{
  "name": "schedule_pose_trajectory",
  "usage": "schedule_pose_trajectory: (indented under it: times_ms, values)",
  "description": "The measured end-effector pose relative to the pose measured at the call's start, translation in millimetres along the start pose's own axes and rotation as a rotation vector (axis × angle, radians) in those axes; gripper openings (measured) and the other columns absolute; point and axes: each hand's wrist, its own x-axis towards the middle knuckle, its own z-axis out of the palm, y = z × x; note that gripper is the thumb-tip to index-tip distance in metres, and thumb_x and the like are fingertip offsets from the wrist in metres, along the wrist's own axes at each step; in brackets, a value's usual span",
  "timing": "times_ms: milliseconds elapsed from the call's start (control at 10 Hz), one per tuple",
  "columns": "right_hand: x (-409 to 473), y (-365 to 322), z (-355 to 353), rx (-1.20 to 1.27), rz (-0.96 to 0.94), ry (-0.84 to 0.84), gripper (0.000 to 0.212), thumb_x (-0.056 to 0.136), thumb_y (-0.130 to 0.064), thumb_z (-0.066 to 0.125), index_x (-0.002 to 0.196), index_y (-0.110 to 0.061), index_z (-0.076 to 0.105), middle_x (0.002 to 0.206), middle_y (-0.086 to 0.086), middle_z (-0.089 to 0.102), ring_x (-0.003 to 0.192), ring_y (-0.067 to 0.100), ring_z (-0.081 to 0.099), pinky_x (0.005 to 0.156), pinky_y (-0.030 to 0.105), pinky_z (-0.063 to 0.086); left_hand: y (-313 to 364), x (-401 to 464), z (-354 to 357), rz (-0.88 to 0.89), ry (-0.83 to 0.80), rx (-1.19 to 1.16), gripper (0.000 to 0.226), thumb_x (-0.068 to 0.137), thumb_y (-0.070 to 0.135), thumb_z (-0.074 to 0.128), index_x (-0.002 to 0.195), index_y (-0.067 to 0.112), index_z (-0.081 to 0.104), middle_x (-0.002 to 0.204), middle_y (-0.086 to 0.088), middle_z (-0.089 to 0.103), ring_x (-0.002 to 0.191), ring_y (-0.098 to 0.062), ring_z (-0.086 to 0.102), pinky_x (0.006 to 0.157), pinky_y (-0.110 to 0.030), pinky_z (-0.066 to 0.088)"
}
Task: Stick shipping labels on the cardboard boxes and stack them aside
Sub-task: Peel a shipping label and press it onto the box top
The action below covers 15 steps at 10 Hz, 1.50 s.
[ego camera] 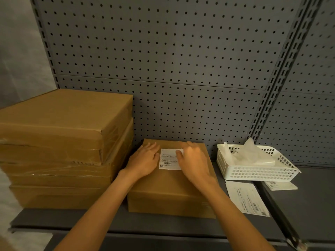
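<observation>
While both hands (145,161) (193,163) press flat | label (168,160) barcoded, text illegible | box (170,187)

A barcode and a square code are seen on the white label (169,160) on the box (172,180). Its small words cannot be read.

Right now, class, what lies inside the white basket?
The basket holds crumpled, translucent white backing sheets, piled above its rim. Anything beneath them is covered and cannot be seen.

Right hand (193,161) covers label (167,159) edge; print illegible.
</observation>
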Motion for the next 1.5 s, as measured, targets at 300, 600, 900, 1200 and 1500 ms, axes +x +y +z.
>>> schedule_pose_trajectory:
  times_ms: [300,600,900,1200,1500]
  values:
    - [10.2,-17.8,51.7,-0.023,-0.151,-0.271,0.038,0.1,-0.019,0.035,0.133,-0.007,0.05,0.137,0.012,0.052,0.127,0.028,0.045,0.102,0.036,0.04,-6.4,-4.5,9.0,-0.014,-0.095,-0.002,0.05,0.104,0.032,0.012,0.152,0.018,0.007,0.16,0.003,0.0,0.146,-0.011,-0.002,0.117,-0.027,-0.002]
    - [7.3,9.9,38.4,-0.107,-0.049,-0.574,0.056,0.099,-0.054,0.009,0.151,-0.035,0.002,0.159,-0.012,-0.002,0.146,0.009,-0.006,0.119,0.038,-0.005,-11.0,-1.6,12.6,-0.028,-0.102,-0.003,0.05,0.104,0.033,0.011,0.152,0.022,0.006,0.16,0.006,-0.002,0.146,-0.009,-0.004,0.117,-0.028,-0.003]
    - [-0.6,77.4,13.7,-0.145,0.095,-0.553,0.059,0.096,-0.06,0.009,0.15,-0.039,0.001,0.159,-0.014,-0.005,0.146,0.008,-0.01,0.118,0.044,-0.008,-10.1,-3.0,12.1,-0.026,-0.104,0.006,0.049,0.104,0.033,0.01,0.152,0.023,0.005,0.159,0.007,-0.002,0.146,-0.009,-0.005,0.118,-0.028,-0.003]
    - [-2.6,76.2,16.0,-0.103,0.081,-0.517,0.058,0.099,-0.054,0.012,0.152,-0.033,0.003,0.16,-0.009,-0.003,0.146,0.012,-0.009,0.117,0.037,-0.007,4.9,12.7,-2.5,0.011,-0.079,0.058,0.052,0.104,0.036,0.016,0.151,0.016,0.014,0.16,0.0,0.007,0.147,-0.015,0.005,0.118,-0.032,0.002]
    - [0.5,75.5,18.4,-0.093,0.115,-0.525,0.056,0.099,-0.054,0.013,0.151,-0.036,0.005,0.16,-0.01,-0.001,0.147,0.012,-0.008,0.117,0.04,-0.006,23.2,25.6,17.8,0.06,-0.218,0.152,0.056,0.102,0.041,0.007,0.152,0.017,-0.003,0.159,0.003,-0.008,0.146,-0.01,-0.007,0.119,-0.031,-0.004]
